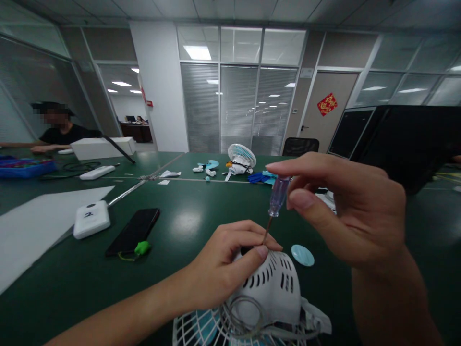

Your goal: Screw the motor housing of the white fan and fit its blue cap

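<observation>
A small white fan (277,288) with a slotted motor housing and a wire grille lies face down at the near edge of the green table (187,226). My left hand (223,269) is closed over the top of the housing, fingertips pinched beside the screwdriver's tip. My right hand (345,211) pinches the clear purple handle of a small screwdriver (276,199), held upright with its thin shaft going down into the housing. A round light-blue cap (302,255) lies on the table just right of the fan.
A black phone (134,230) with a green tag and a white box (91,219) lie to the left, beside a large white sheet (43,216). A second small fan (240,161) and loose parts sit farther back. A person sits at the far left. A dark monitor (406,144) stands at right.
</observation>
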The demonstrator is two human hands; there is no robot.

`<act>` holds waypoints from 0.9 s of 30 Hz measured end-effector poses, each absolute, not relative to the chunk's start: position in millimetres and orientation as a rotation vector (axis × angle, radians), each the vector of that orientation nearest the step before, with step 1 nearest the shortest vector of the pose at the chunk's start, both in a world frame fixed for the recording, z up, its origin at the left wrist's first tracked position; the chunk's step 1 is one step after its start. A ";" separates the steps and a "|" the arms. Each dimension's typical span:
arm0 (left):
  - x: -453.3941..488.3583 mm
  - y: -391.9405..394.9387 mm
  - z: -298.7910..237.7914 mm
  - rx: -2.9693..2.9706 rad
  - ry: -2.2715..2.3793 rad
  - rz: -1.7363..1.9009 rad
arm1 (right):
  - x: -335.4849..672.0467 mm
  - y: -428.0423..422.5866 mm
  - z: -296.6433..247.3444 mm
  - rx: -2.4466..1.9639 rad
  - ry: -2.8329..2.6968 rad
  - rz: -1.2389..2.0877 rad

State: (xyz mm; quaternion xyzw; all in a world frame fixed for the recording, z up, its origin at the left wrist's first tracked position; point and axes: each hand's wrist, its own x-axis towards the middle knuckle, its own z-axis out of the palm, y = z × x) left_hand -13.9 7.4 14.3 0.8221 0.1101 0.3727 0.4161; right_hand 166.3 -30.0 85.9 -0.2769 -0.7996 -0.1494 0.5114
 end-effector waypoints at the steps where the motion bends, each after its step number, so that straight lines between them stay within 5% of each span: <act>1: -14.0 7.5 14.2 2.062 0.270 0.941 | 166.3 -30.5 85.9 -0.679 -1.922 -0.360; 8: -13.8 8.7 11.3 2.058 0.253 0.973 | 170.0 -29.1 86.9 -0.743 -1.855 -0.502; 21: -14.2 7.9 13.8 2.066 0.272 0.966 | 166.2 -35.5 84.6 -0.719 -1.812 0.001; 27: -14.3 8.0 13.3 2.071 0.274 0.983 | 168.0 -30.4 84.3 -0.691 -1.835 -0.114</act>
